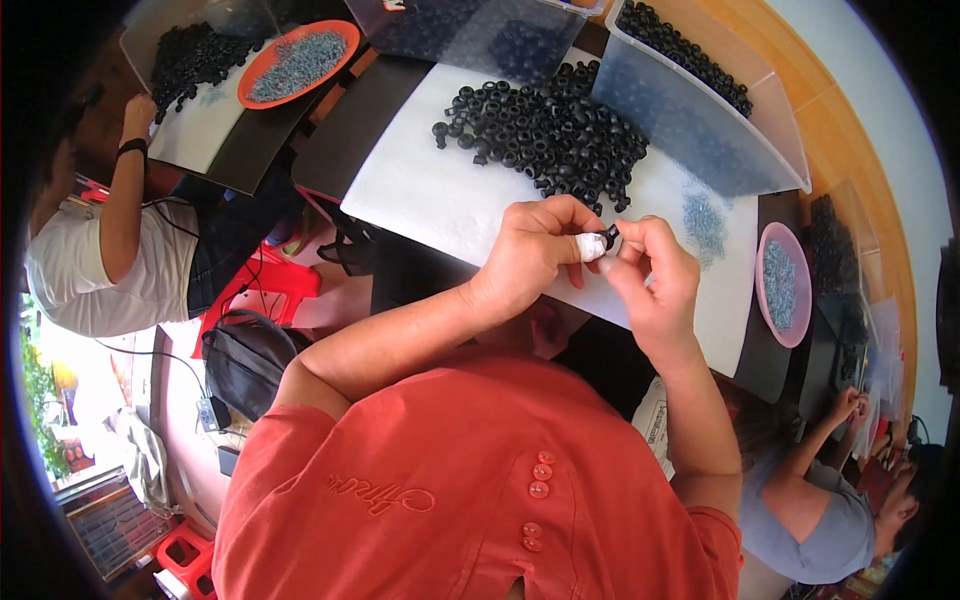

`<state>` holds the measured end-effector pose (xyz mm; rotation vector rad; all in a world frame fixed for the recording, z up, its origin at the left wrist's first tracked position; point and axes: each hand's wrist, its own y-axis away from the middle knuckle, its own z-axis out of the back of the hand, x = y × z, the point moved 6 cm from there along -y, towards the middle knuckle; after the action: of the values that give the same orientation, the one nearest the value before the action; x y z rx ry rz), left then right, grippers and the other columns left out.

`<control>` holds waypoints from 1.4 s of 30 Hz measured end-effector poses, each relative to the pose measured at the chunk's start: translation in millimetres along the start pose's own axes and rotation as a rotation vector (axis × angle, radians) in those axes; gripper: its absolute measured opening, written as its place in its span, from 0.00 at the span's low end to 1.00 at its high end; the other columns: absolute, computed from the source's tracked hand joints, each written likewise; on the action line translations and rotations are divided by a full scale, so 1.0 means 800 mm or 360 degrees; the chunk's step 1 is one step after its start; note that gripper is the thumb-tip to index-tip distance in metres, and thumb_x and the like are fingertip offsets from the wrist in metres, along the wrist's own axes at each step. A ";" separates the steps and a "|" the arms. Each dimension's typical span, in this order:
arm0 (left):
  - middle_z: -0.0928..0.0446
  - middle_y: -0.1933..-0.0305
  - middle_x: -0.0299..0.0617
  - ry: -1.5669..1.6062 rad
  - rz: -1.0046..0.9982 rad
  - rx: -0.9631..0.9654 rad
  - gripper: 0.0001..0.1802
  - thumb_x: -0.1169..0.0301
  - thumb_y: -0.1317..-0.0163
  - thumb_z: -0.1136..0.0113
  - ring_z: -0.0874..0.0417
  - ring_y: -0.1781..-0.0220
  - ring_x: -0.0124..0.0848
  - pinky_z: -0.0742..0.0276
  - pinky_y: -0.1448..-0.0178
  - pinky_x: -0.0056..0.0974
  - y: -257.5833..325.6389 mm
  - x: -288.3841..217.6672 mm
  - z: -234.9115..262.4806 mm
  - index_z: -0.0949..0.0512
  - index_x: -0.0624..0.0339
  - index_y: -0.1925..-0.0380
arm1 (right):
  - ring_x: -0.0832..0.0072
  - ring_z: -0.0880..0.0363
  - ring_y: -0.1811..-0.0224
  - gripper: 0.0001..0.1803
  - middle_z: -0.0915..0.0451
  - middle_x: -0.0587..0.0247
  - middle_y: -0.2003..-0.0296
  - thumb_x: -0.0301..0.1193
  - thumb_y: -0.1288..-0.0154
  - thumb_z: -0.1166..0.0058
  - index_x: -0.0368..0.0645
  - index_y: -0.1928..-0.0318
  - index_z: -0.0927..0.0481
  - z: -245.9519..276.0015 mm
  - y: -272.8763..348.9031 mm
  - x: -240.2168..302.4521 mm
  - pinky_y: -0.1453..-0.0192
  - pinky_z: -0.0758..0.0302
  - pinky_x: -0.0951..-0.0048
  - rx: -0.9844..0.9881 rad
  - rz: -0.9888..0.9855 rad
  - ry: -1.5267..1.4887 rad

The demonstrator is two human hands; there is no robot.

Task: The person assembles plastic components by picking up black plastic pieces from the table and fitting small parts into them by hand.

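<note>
Just above the near edge of the white sheet (430, 200), my two hands meet at a small black round part (611, 234). My left hand (535, 250) pinches the part between thumb and index finger; a white wrapping (592, 247) covers the thumb's end. From the other side, the fingertips of my right hand (655, 285) close on the same part. Whether they also hold a smaller piece is hidden. Beyond the hands lies a heap of similar black parts (550, 135). To the right, small silvery metal pieces (705, 222) are scattered on the sheet.
Clear plastic bins (700, 120) of black parts stand along the far side. A pink bowl (780, 285) of metal pieces sits at the right. One person (120, 240) works at the left beside an orange bowl (300, 65), another person (815, 510) at the lower right.
</note>
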<state>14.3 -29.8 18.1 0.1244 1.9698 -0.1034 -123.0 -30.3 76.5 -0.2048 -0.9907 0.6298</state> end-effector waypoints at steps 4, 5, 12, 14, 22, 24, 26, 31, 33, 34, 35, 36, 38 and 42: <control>0.20 0.70 0.40 0.0006 0.0032 -0.0017 0.04 0.77 0.38 0.38 0.20 0.71 0.26 0.22 0.67 0.31 -0.001 0.002 0.002 0.21 0.68 0.65 | 0.70 0.29 0.80 0.16 0.31 0.63 0.78 0.18 0.54 0.37 0.39 0.63 0.27 -0.013 0.002 0.002 0.77 0.30 0.69 -0.0195 0.0262 0.0331; 0.20 0.70 0.40 0.0003 0.0022 -0.0040 0.04 0.77 0.38 0.38 0.20 0.72 0.26 0.22 0.66 0.31 -0.001 0.002 0.002 0.21 0.68 0.66 | 0.70 0.29 0.80 0.16 0.31 0.63 0.78 0.18 0.54 0.37 0.39 0.63 0.27 -0.018 0.000 0.000 0.77 0.30 0.69 -0.0196 0.0263 0.0331; 0.20 0.70 0.40 -0.0064 0.0068 0.0054 0.06 0.74 0.35 0.40 0.20 0.74 0.26 0.22 0.67 0.31 -0.007 -0.008 -0.002 0.21 0.68 0.66 | 0.69 0.28 0.78 0.16 0.30 0.64 0.78 0.20 0.57 0.36 0.42 0.67 0.28 -0.012 -0.007 0.001 0.77 0.30 0.67 -0.0326 0.0440 0.0520; 0.20 0.71 0.42 -0.0105 0.0224 0.0237 0.08 0.73 0.34 0.41 0.20 0.74 0.27 0.23 0.71 0.31 -0.009 -0.007 -0.010 0.20 0.68 0.66 | 0.68 0.28 0.79 0.15 0.30 0.65 0.79 0.20 0.57 0.36 0.42 0.68 0.28 -0.008 -0.007 0.001 0.78 0.30 0.67 -0.0310 0.0439 0.0527; 0.21 0.75 0.42 0.0006 0.0277 0.0176 0.08 0.72 0.34 0.42 0.22 0.78 0.27 0.29 0.79 0.30 -0.008 -0.001 -0.006 0.20 0.67 0.68 | 0.64 0.29 0.81 0.16 0.30 0.63 0.80 0.22 0.58 0.35 0.43 0.70 0.30 -0.013 -0.009 0.000 0.79 0.32 0.66 -0.0307 0.0423 0.0507; 0.21 0.75 0.41 0.0000 0.0283 0.0182 0.08 0.72 0.34 0.42 0.22 0.79 0.27 0.30 0.79 0.31 -0.007 -0.003 -0.007 0.20 0.67 0.69 | 0.63 0.29 0.81 0.16 0.31 0.63 0.81 0.21 0.58 0.36 0.43 0.71 0.31 -0.015 -0.008 0.000 0.80 0.33 0.65 -0.0345 0.0437 0.0502; 0.21 0.75 0.40 0.0059 0.0315 0.0105 0.07 0.72 0.35 0.41 0.23 0.79 0.26 0.30 0.79 0.31 -0.006 -0.003 -0.007 0.20 0.66 0.69 | 0.63 0.30 0.81 0.16 0.31 0.62 0.81 0.21 0.59 0.37 0.43 0.72 0.32 -0.017 -0.007 0.001 0.80 0.33 0.65 -0.0390 0.0448 0.0501; 0.22 0.75 0.39 0.0060 0.0215 0.0046 0.07 0.74 0.35 0.44 0.24 0.79 0.26 0.30 0.79 0.31 -0.010 0.001 -0.003 0.20 0.66 0.69 | 0.63 0.29 0.80 0.16 0.32 0.62 0.80 0.20 0.61 0.40 0.44 0.74 0.35 -0.027 -0.010 0.006 0.81 0.35 0.63 -0.0504 0.0560 0.0610; 0.22 0.75 0.40 0.0070 0.0271 0.0032 0.07 0.74 0.35 0.45 0.25 0.79 0.27 0.30 0.79 0.32 -0.010 -0.002 -0.001 0.20 0.66 0.69 | 0.63 0.28 0.80 0.16 0.32 0.62 0.80 0.20 0.61 0.40 0.44 0.74 0.35 -0.026 -0.010 0.006 0.80 0.34 0.62 -0.0527 0.0558 0.0625; 0.22 0.75 0.40 0.0059 0.0269 0.0042 0.07 0.74 0.35 0.45 0.25 0.79 0.27 0.30 0.79 0.32 -0.010 -0.003 -0.004 0.20 0.66 0.69 | 0.62 0.28 0.80 0.16 0.31 0.62 0.80 0.20 0.60 0.40 0.44 0.74 0.35 -0.025 -0.011 0.005 0.80 0.34 0.62 -0.0510 0.0501 0.0615; 0.22 0.75 0.40 0.0054 0.0272 -0.0008 0.08 0.74 0.34 0.45 0.25 0.79 0.27 0.30 0.79 0.32 -0.009 -0.003 -0.004 0.20 0.67 0.69 | 0.62 0.28 0.80 0.16 0.31 0.62 0.80 0.21 0.60 0.40 0.44 0.73 0.35 -0.024 -0.011 0.004 0.80 0.33 0.62 -0.0493 0.0444 0.0605; 0.22 0.75 0.41 0.0046 0.0275 -0.0061 0.08 0.74 0.34 0.45 0.25 0.79 0.27 0.30 0.79 0.32 -0.007 -0.002 -0.003 0.20 0.67 0.68 | 0.62 0.28 0.80 0.16 0.31 0.62 0.80 0.21 0.60 0.40 0.44 0.73 0.35 -0.025 -0.010 0.004 0.80 0.33 0.62 -0.0508 0.0444 0.0601; 0.22 0.75 0.41 0.0005 0.0239 -0.0067 0.08 0.74 0.34 0.45 0.25 0.80 0.27 0.30 0.80 0.32 -0.008 -0.002 -0.004 0.21 0.67 0.68 | 0.62 0.28 0.80 0.15 0.31 0.62 0.80 0.22 0.58 0.39 0.44 0.73 0.34 -0.027 -0.007 0.001 0.80 0.33 0.62 -0.0527 0.0388 0.0641; 0.21 0.74 0.44 -0.0026 0.0262 0.0064 0.09 0.74 0.32 0.46 0.22 0.80 0.30 0.29 0.80 0.32 -0.013 0.000 -0.006 0.21 0.70 0.65 | 0.62 0.27 0.80 0.15 0.30 0.62 0.80 0.24 0.57 0.39 0.45 0.73 0.34 -0.018 -0.008 0.001 0.80 0.32 0.62 -0.0578 0.0381 0.0679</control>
<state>8.2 -39.1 20.2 0.3104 1.9336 -0.0365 -108.2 -33.3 71.6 -0.7567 -0.6625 0.5860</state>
